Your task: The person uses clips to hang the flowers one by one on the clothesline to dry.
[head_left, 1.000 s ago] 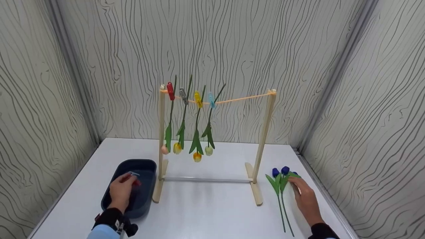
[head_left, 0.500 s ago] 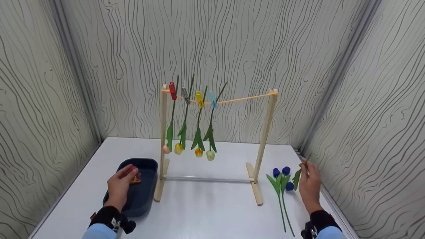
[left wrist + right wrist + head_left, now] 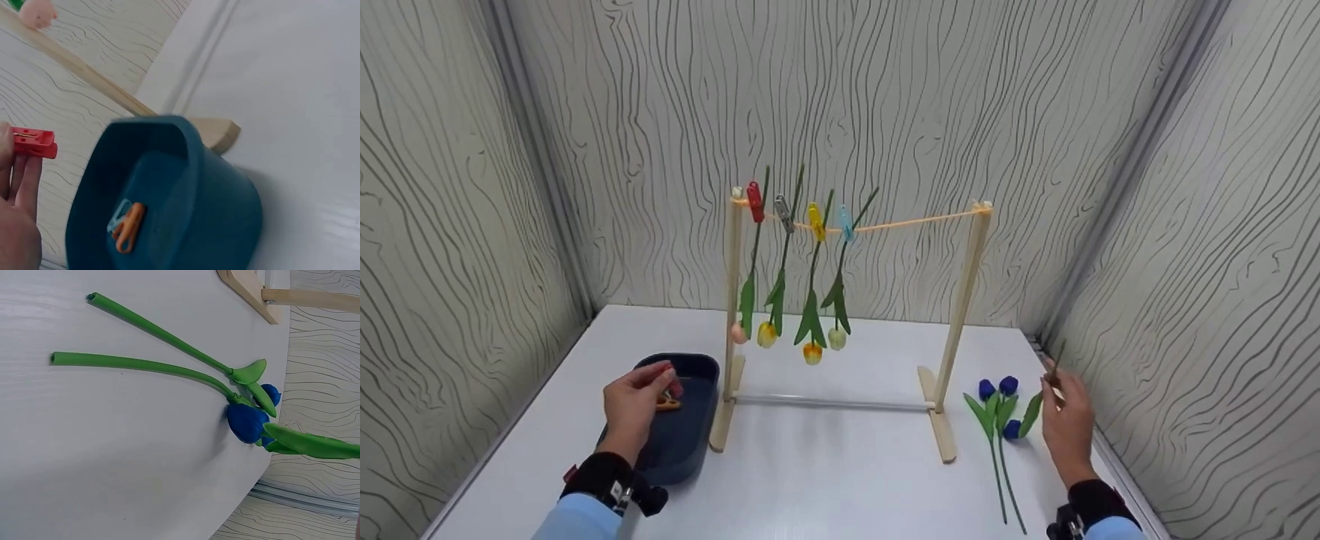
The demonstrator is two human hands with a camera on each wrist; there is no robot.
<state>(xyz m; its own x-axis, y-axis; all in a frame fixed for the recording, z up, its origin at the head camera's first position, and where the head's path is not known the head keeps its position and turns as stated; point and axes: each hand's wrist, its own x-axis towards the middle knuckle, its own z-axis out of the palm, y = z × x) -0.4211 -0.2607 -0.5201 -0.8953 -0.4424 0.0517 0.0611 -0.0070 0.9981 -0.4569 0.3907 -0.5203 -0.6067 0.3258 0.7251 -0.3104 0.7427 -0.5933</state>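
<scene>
My left hand [image 3: 630,409] pinches a red clothespin [image 3: 35,142] above the dark blue bin [image 3: 230,214]. An orange clothespin [image 3: 130,227] and a light blue clothespin [image 3: 117,214] lie on the bin's floor. At the right, my right hand [image 3: 1069,424] grips the stem of a blue tulip [image 3: 1012,430], which hangs head down off the table. Two other blue tulips lie beside it on the table, one with its blossom [image 3: 987,388] at the left; their green stems [image 3: 152,365] point toward the front edge.
Between the hands stands a wooden frame [image 3: 969,300] with an orange string [image 3: 915,223] across its top. Several tulips hang head down from it, held by red [image 3: 754,201], grey, yellow and light blue clothespins toward the left post. Patterned walls [image 3: 930,90] enclose the white table [image 3: 825,487].
My right hand has lifted a blue tulip off the table and turned it head down. My left hand has come up a little with the red clothespin, leaving other clothespins in the bin.
</scene>
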